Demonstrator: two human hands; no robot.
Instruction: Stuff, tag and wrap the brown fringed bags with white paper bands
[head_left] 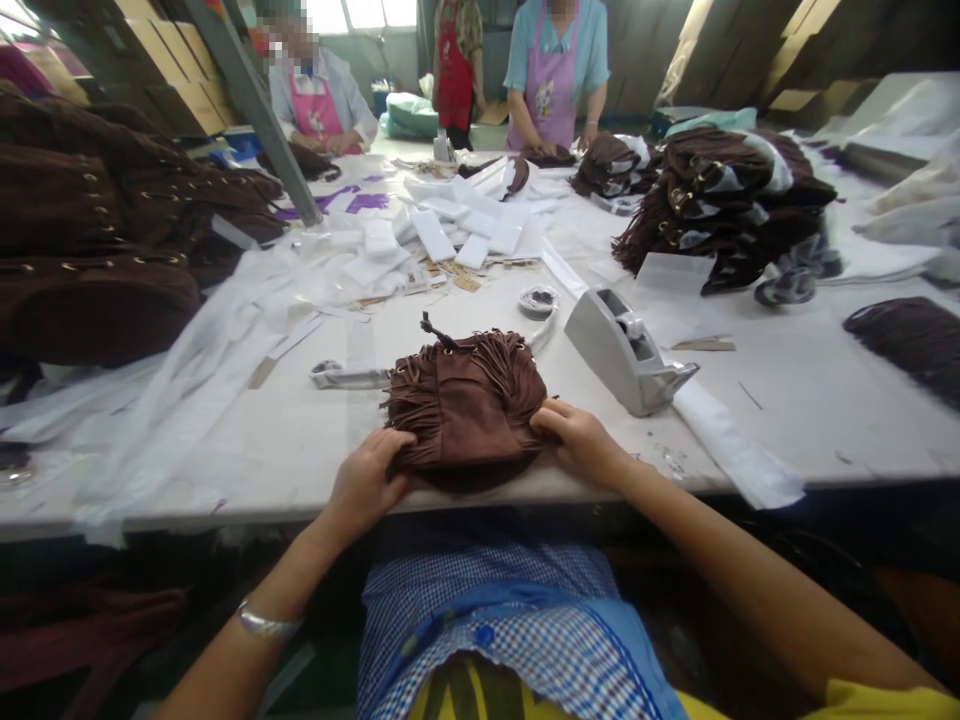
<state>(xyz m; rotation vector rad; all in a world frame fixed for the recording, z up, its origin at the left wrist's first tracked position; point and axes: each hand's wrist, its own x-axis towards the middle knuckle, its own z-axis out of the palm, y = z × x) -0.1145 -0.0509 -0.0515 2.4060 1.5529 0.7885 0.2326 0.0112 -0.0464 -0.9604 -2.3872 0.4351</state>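
Brown suede-look bag [472, 410], fringed, lies on the bench [795, 370] between our two sets of fingers, touching both. Left fingers [400, 440]: curled onto its lower left edge, thumb on the near side; we read that as a light pinch. Right fingers [553, 412]: pressed together on its right edge, at the fringe. Bulk of the bag sits between and slightly beyond our fingertips, dark cord end [435, 328] poking up at the far side. Just beyond the right fingers, off to the right: grey tape dispenser [626, 350]. Past the left fingers: grey strip [349, 378] with a curled end, running up to the bag. We can't see the bag's underside; fingertips tucked at its edge are partly hidden. Brown heap [97, 310] well left of our fingers and dark fringed bundle [915, 345] far right are both cut off.
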